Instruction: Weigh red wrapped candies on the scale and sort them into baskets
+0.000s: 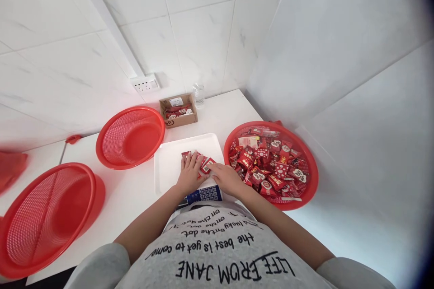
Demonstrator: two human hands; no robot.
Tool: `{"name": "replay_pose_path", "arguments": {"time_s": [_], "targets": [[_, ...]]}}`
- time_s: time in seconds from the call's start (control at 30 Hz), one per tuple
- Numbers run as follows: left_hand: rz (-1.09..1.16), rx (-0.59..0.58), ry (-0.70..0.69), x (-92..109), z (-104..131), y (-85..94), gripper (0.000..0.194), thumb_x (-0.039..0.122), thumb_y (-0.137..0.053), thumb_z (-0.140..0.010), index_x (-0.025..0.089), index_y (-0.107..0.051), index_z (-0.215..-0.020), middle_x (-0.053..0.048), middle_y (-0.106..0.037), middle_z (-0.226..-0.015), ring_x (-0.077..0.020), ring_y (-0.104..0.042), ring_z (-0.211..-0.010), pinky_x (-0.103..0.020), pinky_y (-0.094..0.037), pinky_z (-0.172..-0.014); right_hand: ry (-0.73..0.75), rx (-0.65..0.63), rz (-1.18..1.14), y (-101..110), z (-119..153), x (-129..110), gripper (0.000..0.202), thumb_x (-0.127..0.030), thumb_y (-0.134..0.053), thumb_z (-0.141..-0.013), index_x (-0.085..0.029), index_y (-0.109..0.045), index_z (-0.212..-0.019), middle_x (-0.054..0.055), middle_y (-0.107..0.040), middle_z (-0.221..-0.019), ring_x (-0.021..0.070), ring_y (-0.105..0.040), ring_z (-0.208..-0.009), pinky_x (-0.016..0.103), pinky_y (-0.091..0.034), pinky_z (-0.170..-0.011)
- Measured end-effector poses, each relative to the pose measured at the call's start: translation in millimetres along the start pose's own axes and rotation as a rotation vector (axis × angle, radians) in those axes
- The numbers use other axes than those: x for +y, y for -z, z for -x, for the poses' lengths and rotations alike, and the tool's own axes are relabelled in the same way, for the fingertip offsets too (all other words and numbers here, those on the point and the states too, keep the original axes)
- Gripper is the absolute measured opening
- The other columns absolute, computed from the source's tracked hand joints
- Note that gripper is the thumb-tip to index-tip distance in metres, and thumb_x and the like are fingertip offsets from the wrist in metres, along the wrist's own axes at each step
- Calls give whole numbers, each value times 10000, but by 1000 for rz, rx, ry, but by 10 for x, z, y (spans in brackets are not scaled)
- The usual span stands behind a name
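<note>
Several small red candy packets (pixel 207 165) with white print lie in a row on the white tray of a weighing scale (pixel 169 149). My left hand (pixel 190 175) rests over them, fingers stretched out and partly covering the packets. From the other side my right hand (pixel 225 179) grips the edge of the rightmost packet with its fingertips; its thumb is partly hidden. Below my hands, the scale's blue keypad (pixel 205 193) shows in front of my body. To the right stands a red plastic basket (pixel 313 158) holding a heap of similar red packets.
A red basket (pixel 159 137) with nothing in it stands left of the scale, another red basket (pixel 90 198) nearer on the left. Behind the scale are a small cardboard box (pixel 183 120) with red packets and a clear container (pixel 199 95). A tiled wall with a socket (pixel 145 83) rises behind.
</note>
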State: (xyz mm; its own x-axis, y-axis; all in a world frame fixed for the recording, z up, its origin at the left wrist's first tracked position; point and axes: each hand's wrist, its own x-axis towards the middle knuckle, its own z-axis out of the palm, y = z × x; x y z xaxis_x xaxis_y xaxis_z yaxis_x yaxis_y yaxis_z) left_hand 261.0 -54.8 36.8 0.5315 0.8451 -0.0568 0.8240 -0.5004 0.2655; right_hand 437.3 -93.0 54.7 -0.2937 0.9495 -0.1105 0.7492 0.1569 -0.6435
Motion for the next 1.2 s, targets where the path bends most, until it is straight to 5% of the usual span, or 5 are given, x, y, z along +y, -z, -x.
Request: {"name": "replay_pose_path", "arguments": {"time_s": [0.2,0.33,0.43,0.7,1.2], "targets": [[-19,41,-16,43,-16,32,597,507,-507,-813,283,-389,-1354,-115,-192,-1502,-362,-102,-1368,-583,-137,-1055,27,173,-161,85,30,65,376,-174,-418,-837,-206,-554,-1186,73,-606,-1182,182,-536,-1102,358,-403,-965],[-3,56,-35,29,-17,8,507,426,-486,-846,317,-417,-1336,-86,-205,-1502,-354,-110,-1369,-585,-150,-1054,-176,419,-141,302,141,366,350,-216,-405,-847,-211,-575,-1152,65,-616,-1158,187,-538,-1087,374,-394,-975],[10,63,-60,-14,-14,10,460,361,-473,-857,337,-443,-1315,-57,-225,-1499,-338,-129,-1370,-572,-167,-1059,-347,482,-28,486,258,724,375,-201,-411,-827,-202,-562,-1171,70,-599,-1173,197,-512,-1117,375,-379,-985],[44,90,-130,-129,135,48,456,170,-429,-820,300,-536,-1244,-41,-264,-1483,-304,-181,-1364,-534,-227,-1068,-683,387,297,637,618,1412,449,-246,-466,-819,-153,-481,-1258,127,-518,-1277,264,-458,-1176,403,-356,-958],[116,166,-17,-315,407,54,403,116,-344,-859,207,-545,-1196,-75,-306,-1455,-232,-237,-1350,-457,-297,-1068,-724,321,431,483,592,1471,493,-328,-419,-845,-180,-412,-1315,130,-457,-1340,288,-413,-1198,473,-331,-936]]}}
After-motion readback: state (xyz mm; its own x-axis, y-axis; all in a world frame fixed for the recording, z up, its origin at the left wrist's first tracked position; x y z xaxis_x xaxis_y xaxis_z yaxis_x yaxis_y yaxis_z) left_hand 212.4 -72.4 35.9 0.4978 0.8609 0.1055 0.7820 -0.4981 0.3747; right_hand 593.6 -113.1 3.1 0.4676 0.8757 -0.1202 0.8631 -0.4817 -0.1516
